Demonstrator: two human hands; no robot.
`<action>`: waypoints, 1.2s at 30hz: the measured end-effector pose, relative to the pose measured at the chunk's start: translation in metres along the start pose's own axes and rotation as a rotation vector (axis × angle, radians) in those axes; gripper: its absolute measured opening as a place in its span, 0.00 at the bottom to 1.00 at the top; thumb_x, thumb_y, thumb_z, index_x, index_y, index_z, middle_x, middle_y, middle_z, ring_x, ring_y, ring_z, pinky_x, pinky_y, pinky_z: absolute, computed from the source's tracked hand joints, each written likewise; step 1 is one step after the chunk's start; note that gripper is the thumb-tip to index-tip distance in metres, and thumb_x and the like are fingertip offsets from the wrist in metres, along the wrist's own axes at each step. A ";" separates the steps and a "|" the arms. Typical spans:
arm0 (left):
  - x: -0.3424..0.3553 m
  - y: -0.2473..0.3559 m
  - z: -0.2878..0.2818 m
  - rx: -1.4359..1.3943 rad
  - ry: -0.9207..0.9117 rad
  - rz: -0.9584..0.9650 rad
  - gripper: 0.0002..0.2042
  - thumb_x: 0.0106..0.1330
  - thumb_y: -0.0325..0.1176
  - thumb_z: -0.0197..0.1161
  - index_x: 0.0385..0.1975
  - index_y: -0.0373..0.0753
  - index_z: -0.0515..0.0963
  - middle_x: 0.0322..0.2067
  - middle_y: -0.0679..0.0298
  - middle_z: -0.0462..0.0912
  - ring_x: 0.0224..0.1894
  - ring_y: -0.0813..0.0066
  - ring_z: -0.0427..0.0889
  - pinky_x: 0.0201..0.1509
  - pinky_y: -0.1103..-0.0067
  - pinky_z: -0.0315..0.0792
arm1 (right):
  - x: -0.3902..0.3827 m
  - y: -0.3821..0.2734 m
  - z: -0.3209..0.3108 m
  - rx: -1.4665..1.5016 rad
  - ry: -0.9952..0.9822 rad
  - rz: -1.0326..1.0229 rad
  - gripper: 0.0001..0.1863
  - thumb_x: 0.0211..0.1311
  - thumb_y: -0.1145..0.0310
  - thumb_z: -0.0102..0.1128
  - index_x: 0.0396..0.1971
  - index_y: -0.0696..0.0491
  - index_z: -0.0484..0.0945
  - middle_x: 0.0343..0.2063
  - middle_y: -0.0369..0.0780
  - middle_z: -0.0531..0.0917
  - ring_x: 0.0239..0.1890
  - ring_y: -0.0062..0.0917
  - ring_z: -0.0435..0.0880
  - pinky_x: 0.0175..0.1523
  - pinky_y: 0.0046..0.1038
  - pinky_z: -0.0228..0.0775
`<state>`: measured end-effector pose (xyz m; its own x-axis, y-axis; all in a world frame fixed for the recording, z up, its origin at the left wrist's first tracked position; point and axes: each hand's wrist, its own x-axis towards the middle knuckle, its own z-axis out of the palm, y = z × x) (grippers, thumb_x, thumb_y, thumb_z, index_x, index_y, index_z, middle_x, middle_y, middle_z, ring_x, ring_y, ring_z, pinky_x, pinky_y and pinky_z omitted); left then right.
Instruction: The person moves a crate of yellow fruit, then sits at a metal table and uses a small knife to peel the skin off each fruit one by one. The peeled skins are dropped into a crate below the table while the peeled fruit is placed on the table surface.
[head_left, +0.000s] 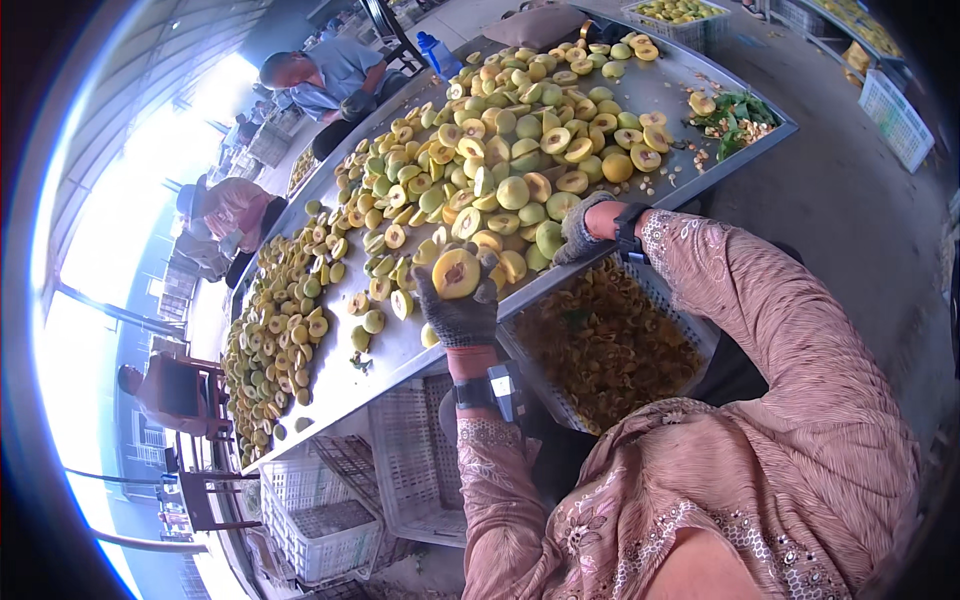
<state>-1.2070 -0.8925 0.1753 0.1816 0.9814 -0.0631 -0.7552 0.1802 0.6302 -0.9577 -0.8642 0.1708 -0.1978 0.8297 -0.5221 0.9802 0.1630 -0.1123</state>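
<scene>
Meanwhile, left hand (460, 305) grips a halved fruit (456, 272); right hand (580, 230) closes on fruit at the metal table (690, 80).

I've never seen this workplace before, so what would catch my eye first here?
First, the long metal table heaped with halved yellow-green fruit, running away to the upper right. Next, the gloved left hand holding up one fruit half, cut face showing, at centre. Below the right hand, a white crate holds brown scraps.
</scene>
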 end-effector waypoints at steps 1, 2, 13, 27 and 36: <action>-0.008 -0.001 0.001 -0.121 -0.105 -0.065 0.26 0.68 0.57 0.51 0.51 0.39 0.71 0.43 0.56 0.78 0.44 0.55 0.80 0.27 0.73 0.79 | 0.000 0.000 -0.001 -0.006 0.000 0.014 0.40 0.58 0.32 0.43 0.53 0.51 0.78 0.53 0.44 0.80 0.55 0.39 0.78 0.58 0.38 0.68; -0.015 0.000 0.000 -0.064 -0.129 -0.075 0.24 0.68 0.55 0.53 0.50 0.39 0.72 0.40 0.56 0.79 0.39 0.56 0.82 0.24 0.74 0.78 | 0.001 -0.002 -0.001 -0.024 0.005 0.014 0.40 0.58 0.32 0.43 0.53 0.51 0.78 0.52 0.44 0.80 0.55 0.39 0.78 0.58 0.38 0.68; -0.055 -0.024 -0.027 -0.011 0.077 -0.017 0.20 0.68 0.48 0.57 0.51 0.39 0.74 0.42 0.58 0.80 0.42 0.66 0.81 0.38 0.70 0.81 | -0.018 0.010 0.021 0.017 0.353 -0.187 0.35 0.56 0.37 0.54 0.46 0.55 0.79 0.48 0.51 0.80 0.52 0.46 0.77 0.55 0.41 0.68; -0.081 -0.033 -0.014 -0.044 0.073 0.019 0.24 0.71 0.57 0.48 0.50 0.41 0.72 0.43 0.56 0.79 0.43 0.65 0.80 0.42 0.70 0.79 | -0.031 0.003 0.016 0.640 0.736 -0.264 0.27 0.62 0.42 0.56 0.45 0.52 0.79 0.29 0.41 0.78 0.31 0.30 0.76 0.38 0.30 0.69; -0.078 -0.066 -0.033 0.312 0.183 0.251 0.19 0.65 0.42 0.61 0.48 0.35 0.72 0.42 0.56 0.79 0.44 0.63 0.79 0.48 0.71 0.76 | -0.136 -0.076 0.087 1.715 -0.232 -0.298 0.15 0.65 0.51 0.59 0.37 0.48 0.76 0.20 0.27 0.76 0.17 0.11 0.73 0.17 0.14 0.62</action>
<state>-1.1924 -0.9787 0.1133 -0.1186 0.9929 0.0036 -0.5306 -0.0664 0.8450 -1.0060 -1.0361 0.1768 -0.4997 0.7678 -0.4010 -0.1708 -0.5412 -0.8234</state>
